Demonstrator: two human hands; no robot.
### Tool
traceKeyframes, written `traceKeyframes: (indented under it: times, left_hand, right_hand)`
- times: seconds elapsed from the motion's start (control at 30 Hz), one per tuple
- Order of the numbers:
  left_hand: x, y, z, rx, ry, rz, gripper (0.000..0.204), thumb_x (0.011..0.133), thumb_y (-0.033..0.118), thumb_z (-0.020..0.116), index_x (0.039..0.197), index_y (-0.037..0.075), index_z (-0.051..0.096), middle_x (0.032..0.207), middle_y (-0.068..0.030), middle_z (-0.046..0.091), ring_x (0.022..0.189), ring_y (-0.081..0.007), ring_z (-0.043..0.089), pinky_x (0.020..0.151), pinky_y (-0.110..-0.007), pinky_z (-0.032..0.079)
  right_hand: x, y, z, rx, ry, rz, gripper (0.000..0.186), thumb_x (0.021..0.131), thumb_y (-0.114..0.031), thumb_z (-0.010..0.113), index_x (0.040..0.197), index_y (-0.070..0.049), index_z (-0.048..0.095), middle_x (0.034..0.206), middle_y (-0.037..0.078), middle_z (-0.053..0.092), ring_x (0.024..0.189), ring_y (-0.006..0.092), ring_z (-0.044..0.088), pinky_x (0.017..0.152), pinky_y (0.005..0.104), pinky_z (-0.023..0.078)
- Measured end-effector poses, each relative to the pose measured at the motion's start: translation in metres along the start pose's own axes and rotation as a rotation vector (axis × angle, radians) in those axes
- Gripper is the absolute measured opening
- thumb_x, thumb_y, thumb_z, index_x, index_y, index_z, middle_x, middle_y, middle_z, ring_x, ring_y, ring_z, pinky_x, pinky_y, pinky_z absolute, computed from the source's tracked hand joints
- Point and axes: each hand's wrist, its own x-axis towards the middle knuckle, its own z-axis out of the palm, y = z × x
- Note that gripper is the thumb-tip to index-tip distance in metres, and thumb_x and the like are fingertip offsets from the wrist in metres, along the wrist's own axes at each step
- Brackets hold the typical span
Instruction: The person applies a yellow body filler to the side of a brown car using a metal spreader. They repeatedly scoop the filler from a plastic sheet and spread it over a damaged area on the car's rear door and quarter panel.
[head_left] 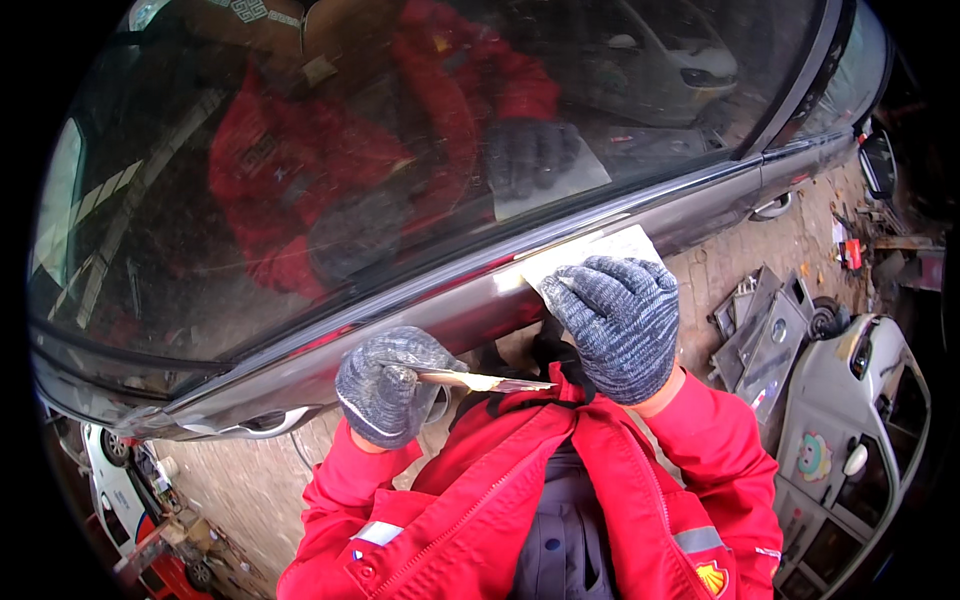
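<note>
My left hand [392, 388], in a grey knitted glove, is closed around the handle of a putty knife [515, 384]. The flat blade points right and carries a smear of pale yellow putty [478, 381]. My right hand [622, 322], in a matching glove, grips a flat whitish spreader [610, 244] with the fingers on top and the thumb hidden. Its far edge lies against the upper part of the grey-brown car door [455, 312], just below the window. A pale patch [510, 280] shows on the door by the spreader's left corner.
The dark car window [330, 190] fills the upper view and reflects my red jacket and gloves. Door handles [772, 207] stick out of the side. Scrap metal panels [765, 335] and a white car body [850, 440] lie on the right; another white vehicle [112, 490] stands at lower left.
</note>
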Motion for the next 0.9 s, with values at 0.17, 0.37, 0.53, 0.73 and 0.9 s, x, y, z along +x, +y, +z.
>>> traceKeyframes:
  times: [0.17,0.37,0.53,0.73,0.9]
  left_hand:
    - [-0.002,-0.001,0.0,-0.043,0.017,-0.007,0.047,0.1,0.041,0.057,0.086,-0.002,0.07,0.078,-0.0161,0.073,0.071,-0.0281,0.067,0.069,-0.038,0.052]
    - [-0.004,-0.004,0.003,-0.087,0.073,-0.021,0.044,0.097,0.039,0.063,0.084,-0.003,0.069,0.073,-0.0174,0.07,0.067,-0.0282,0.066,0.065,-0.039,0.052]
    - [-0.002,0.0,0.004,-0.111,0.055,-0.021,0.043,0.096,0.038,0.064,0.084,-0.003,0.069,0.073,-0.0177,0.07,0.066,-0.0284,0.066,0.064,-0.039,0.051]
    - [0.0,0.001,-0.002,0.027,-0.051,-0.021,0.047,0.102,0.041,0.054,0.087,-0.001,0.069,0.079,-0.0157,0.073,0.071,-0.0281,0.067,0.069,-0.038,0.053]
    - [0.001,0.002,0.003,0.064,0.005,0.025,0.047,0.101,0.04,0.055,0.083,-0.001,0.07,0.077,-0.0154,0.073,0.07,-0.0276,0.067,0.067,-0.038,0.053]
  right_hand:
    - [0.002,0.002,0.006,-0.011,0.002,-0.012,0.036,0.072,-0.015,0.064,0.106,-0.013,0.074,0.108,0.005,0.07,0.098,0.0259,0.065,0.082,0.0441,0.05]
    - [0.004,0.003,0.008,-0.029,0.01,0.0,0.034,0.072,-0.015,0.064,0.105,-0.012,0.074,0.108,0.005,0.07,0.097,0.0261,0.065,0.082,0.0438,0.05]
    - [0.004,0.002,0.009,-0.026,0.01,0.005,0.035,0.073,-0.016,0.064,0.106,-0.012,0.074,0.108,0.005,0.07,0.098,0.0265,0.065,0.082,0.0443,0.05]
    - [-0.003,0.005,0.01,0.042,-0.067,-0.014,0.038,0.073,-0.016,0.064,0.11,-0.012,0.073,0.109,0.006,0.07,0.099,0.0274,0.065,0.083,0.0444,0.05]
    - [-0.026,-0.002,0.012,0.039,-0.103,-0.031,0.036,0.076,-0.02,0.064,0.11,-0.014,0.073,0.11,0.003,0.067,0.103,0.0264,0.062,0.085,0.0449,0.049]
